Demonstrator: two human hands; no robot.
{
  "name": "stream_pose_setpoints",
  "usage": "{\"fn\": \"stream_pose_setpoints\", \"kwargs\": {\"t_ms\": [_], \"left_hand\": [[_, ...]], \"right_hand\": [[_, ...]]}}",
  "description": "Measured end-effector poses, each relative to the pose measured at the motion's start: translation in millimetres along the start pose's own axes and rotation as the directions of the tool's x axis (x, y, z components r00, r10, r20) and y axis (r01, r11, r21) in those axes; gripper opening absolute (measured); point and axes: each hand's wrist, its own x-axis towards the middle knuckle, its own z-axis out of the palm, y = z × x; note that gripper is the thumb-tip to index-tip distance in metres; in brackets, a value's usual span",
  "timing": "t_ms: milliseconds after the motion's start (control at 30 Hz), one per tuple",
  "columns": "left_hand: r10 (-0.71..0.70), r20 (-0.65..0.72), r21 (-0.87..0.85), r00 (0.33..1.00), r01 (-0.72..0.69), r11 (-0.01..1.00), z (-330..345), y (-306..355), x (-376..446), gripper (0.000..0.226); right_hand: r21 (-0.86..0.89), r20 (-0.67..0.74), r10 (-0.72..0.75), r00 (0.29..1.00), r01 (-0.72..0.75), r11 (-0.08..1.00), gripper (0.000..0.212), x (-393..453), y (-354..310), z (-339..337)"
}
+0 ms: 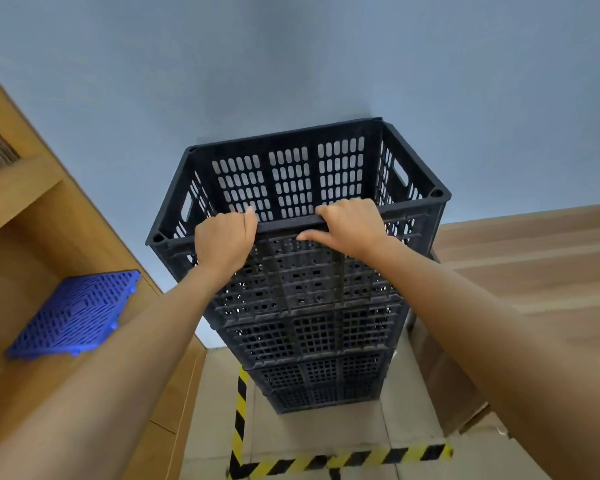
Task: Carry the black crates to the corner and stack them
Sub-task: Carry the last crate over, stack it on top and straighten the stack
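A: Crates, count?

B: Four black crates in one stack point(312, 327) against the blue wall point(291, 64). Top crate point(291, 181) open-mouthed, seated on the three below.

A: Grip?

B: Two hands, both closed on the top crate's near rim. Left hand point(224, 242) fingers curled over the rim; right hand point(352, 226) just beside it, fingers over, thumb pressed on the outer face.

A: Below the grip?

B: Stack's base on the floor point(309, 431), inside one yellow-black tape corner point(243, 462).

A: Left of the grip?

C: One wooden shelf unit point(32, 237) holding one blue slatted panel point(73, 313).

A: Right?

B: Cardboard boxes point(534, 271); count unclear.
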Motion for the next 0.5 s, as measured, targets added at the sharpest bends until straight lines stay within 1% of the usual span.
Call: {"fn": "stream_pose_setpoints", "kwargs": {"t_ms": [167,367,500], "left_hand": [[0.063,0.015,-0.031,0.998,-0.063,0.998,-22.2,0.3,-39.2,0.061],[0.078,0.029,-0.047,0.997,-0.077,0.996,-46.9,5.8,-89.0,0.061],[0.073,0.045,-0.040,0.996,-0.071,0.997,-54.0,7.3,-105.9,0.062]], "right_hand": [[-0.010,-0.017,0.015,1.000,-0.015,1.000,0.065,-40.0,-21.2,-16.6],[-0.037,-0.033,0.016,0.999,-0.018,0.999,0.063,-86.4,-43.5,-38.3],[-0.037,-0.056,0.031,0.998,-0.033,0.999,0.064,-102.6,-52.6,-42.4]]}}
